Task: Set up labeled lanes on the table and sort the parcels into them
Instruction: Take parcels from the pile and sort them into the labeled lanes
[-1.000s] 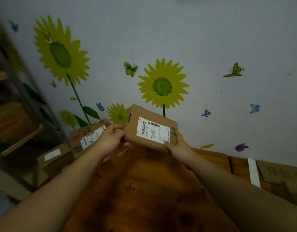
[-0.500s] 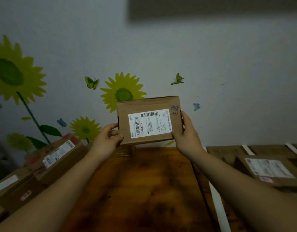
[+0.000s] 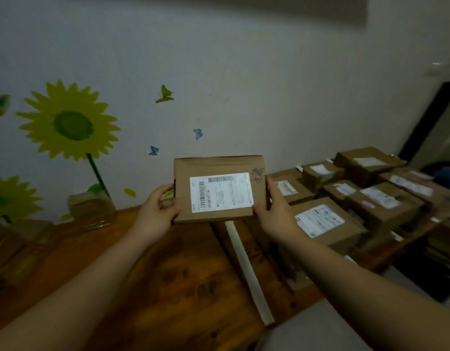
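parcel [image 3: 220,189]: i hold it upright, label facing me, to read its lane.
grip: left hand [image 3: 156,211] and right hand [image 3: 275,211] clasp its side edges.
white strip [image 3: 246,269]: lane divider across the table [image 3: 168,287].

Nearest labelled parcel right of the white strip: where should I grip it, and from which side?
Judging by its flat, label-up pose, take the nearest parcel by its two short side edges, coming from above and the front; other boxes crowd behind it. Both hands hold the small parcel likewise.

Left hand [image 3: 155,214] and right hand [image 3: 277,214] gripping labelled parcel [image 3: 220,188], above wooden table [image 3: 168,287]
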